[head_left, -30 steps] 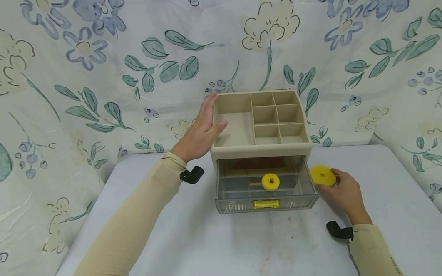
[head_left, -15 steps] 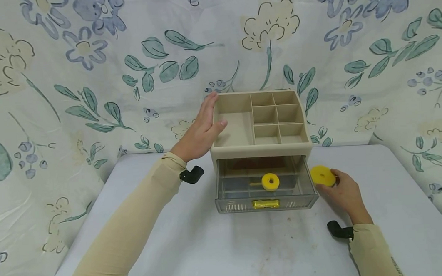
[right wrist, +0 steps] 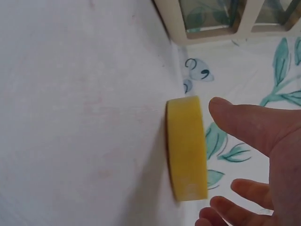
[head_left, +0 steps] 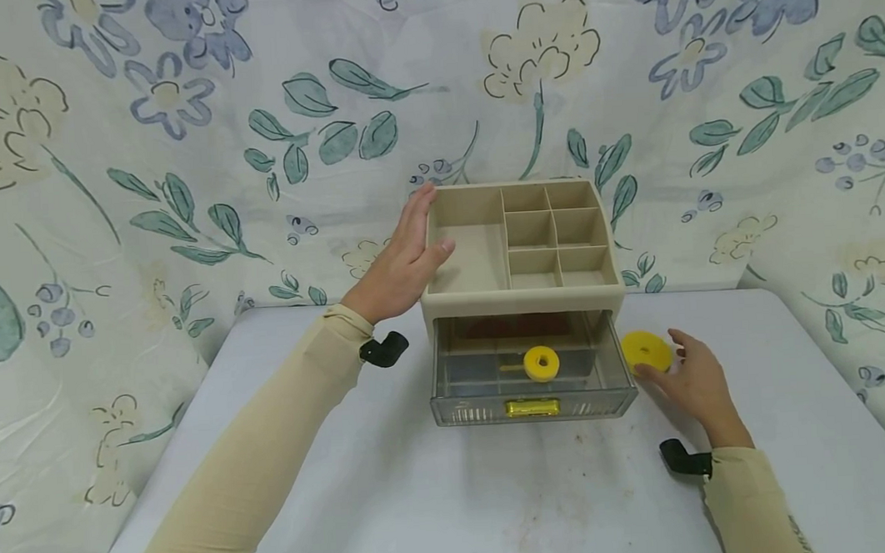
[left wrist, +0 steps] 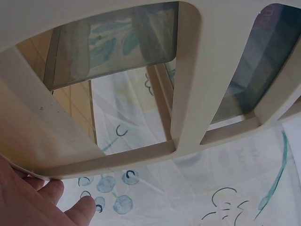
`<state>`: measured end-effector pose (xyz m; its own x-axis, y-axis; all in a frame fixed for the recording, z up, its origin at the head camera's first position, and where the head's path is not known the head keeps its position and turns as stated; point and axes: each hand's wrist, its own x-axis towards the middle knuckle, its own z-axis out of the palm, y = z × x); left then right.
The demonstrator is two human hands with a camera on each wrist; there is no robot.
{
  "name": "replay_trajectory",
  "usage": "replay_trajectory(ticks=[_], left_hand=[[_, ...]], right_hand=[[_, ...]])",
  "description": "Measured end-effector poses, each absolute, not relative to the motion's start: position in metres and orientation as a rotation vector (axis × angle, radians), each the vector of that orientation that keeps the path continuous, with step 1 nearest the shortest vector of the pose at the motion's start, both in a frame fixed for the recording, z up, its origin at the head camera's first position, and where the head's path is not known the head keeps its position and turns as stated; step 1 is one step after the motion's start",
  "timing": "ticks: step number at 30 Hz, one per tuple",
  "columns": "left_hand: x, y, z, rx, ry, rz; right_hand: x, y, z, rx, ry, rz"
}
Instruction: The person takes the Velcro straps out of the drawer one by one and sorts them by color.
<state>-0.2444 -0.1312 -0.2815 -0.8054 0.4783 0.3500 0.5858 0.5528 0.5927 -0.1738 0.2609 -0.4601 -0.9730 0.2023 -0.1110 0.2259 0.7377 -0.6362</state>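
A beige desktop organizer [head_left: 522,302] stands on the table with its clear front drawer [head_left: 465,412] pulled out. My left hand [head_left: 400,266] rests along its left edge, fingers straight and thumb over the top rim. Inside the drawer lies a small yellow roll of tape [head_left: 531,367]. A larger round yellow roll [head_left: 645,349], likely tape, lies on the table just right of the drawer. Beside it, my right hand [head_left: 699,388] has thumb and fingers spread. In the right wrist view a gap shows between the thumb and the yellow roll [right wrist: 187,148].
On top of the organizer are one large compartment [head_left: 475,258] and several small ones [head_left: 532,232]. The white table [head_left: 394,496] has faint brown marks near the front. A floral curtain [head_left: 432,85] hangs behind and at the sides.
My right hand has loosened from the larger yellow roll, its fingers spreading and drawing slightly right. The roll stays in place. My left hand and the drawer have not moved.
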Motion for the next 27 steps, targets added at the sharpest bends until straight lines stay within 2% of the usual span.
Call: replay_trajectory(ticks=[27], left_hand=[[-0.245, -0.131, -0.282, -0.912, -2.622, -1.104]], right_hand=[[-0.149, 0.239, -0.401, 0.194, 3.194, -1.164]])
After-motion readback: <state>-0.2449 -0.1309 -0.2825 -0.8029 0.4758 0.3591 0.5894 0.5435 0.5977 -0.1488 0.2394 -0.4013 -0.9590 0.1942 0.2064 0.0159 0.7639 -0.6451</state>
